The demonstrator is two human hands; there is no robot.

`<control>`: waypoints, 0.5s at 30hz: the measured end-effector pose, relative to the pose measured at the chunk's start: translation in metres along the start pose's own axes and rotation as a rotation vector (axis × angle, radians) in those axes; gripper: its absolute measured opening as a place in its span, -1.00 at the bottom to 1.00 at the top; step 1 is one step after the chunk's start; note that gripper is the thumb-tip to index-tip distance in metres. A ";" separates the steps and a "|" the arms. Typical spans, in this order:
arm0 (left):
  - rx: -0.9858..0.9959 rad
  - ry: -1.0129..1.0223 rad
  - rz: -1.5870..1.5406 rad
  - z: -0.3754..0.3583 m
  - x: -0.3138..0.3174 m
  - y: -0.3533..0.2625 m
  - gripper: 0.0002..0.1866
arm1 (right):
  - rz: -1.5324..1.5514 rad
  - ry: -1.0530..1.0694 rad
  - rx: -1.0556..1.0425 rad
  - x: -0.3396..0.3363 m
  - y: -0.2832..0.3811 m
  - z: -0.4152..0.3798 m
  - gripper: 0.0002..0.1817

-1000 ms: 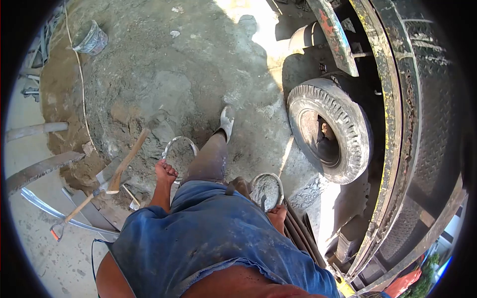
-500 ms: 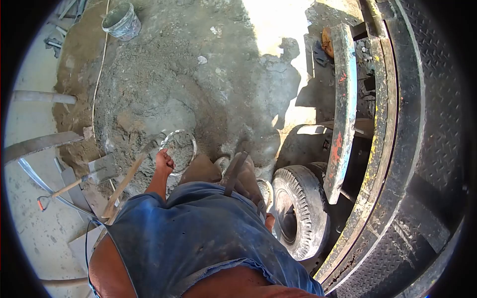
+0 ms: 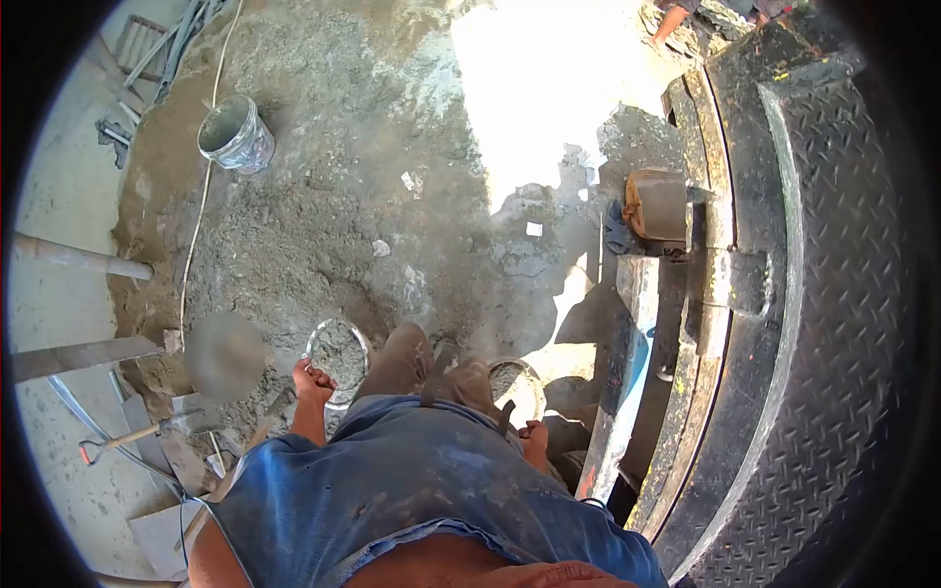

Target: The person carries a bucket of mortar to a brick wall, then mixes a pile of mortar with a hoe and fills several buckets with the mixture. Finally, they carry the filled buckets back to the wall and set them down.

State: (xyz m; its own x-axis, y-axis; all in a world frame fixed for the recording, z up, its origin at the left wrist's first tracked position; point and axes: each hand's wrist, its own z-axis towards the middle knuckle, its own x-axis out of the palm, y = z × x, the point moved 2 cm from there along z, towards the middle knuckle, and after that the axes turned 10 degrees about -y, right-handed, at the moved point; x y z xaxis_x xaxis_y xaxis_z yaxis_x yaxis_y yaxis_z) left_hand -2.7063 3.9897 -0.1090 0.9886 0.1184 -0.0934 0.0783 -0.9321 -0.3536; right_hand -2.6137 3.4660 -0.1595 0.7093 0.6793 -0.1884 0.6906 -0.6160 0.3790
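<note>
My left hand (image 3: 312, 380) is closed at the left edge of a round bucket (image 3: 367, 345); grey wet mix fills it up to the pale rim. It hangs low beside my left leg. On the other side, my right hand (image 3: 534, 433) is closed next to a second bucket (image 3: 537, 384), whose inside shows grey with a sunlit part. My fingers hide the grips of both buckets. Between the two buckets are my legs in dusty brown trousers (image 3: 404, 355).
A smeared bucket (image 3: 253, 147) stands on the rough grey ground ahead left. At left lies a shovel (image 3: 137, 436) near planks. A truck bed with tread plate (image 3: 843, 294) runs along my right. Another person's arm (image 3: 670, 22) shows at the far top right.
The view has shifted forward along the truck, and the tyre is out of sight. My right hand and its bucket show more fully. The left hand stays closed at its bucket.
</note>
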 end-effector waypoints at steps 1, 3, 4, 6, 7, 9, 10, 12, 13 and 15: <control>-0.024 -0.003 -0.013 0.004 0.012 -0.003 -0.63 | -0.004 0.005 0.028 0.021 0.012 -0.005 -0.77; -0.052 -0.025 -0.040 0.013 0.039 -0.010 -0.64 | 0.031 0.016 0.036 0.065 0.030 -0.002 -0.71; -0.065 -0.052 -0.053 0.016 0.053 -0.014 -0.64 | 0.011 -0.036 0.044 0.091 0.041 -0.015 -0.70; -0.095 -0.093 -0.067 0.026 0.089 -0.023 -0.64 | 0.021 -0.045 0.063 0.127 0.051 0.021 -0.75; -0.091 -0.109 -0.059 0.029 0.110 -0.028 -0.64 | 0.018 -0.036 0.035 0.157 0.065 0.010 -0.75; -0.092 -0.134 -0.064 0.030 0.150 -0.039 -0.63 | 0.011 -0.046 0.008 0.200 0.087 -0.003 -0.74; -0.072 -0.152 -0.061 0.028 0.167 -0.045 -0.62 | -0.053 0.011 0.063 0.218 0.100 -0.007 -0.78; -0.120 -0.212 -0.108 0.033 0.200 -0.063 -0.60 | -0.092 0.062 0.112 0.262 0.122 -0.012 -0.81; -0.138 -0.186 -0.100 0.033 0.216 -0.072 -0.61 | -0.241 0.012 0.033 0.279 0.136 -0.009 -0.85; -0.162 -0.168 -0.087 0.032 0.245 -0.091 -0.60 | -0.381 -0.087 -0.058 0.309 0.153 -0.012 -0.85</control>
State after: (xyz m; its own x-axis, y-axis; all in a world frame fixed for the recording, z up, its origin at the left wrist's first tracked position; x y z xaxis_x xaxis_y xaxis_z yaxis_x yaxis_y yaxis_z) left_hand -2.4755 4.1142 -0.1296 0.9429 0.2435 -0.2274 0.1952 -0.9569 -0.2150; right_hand -2.2909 3.5863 -0.1490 0.4146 0.8169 -0.4009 0.8994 -0.3007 0.3173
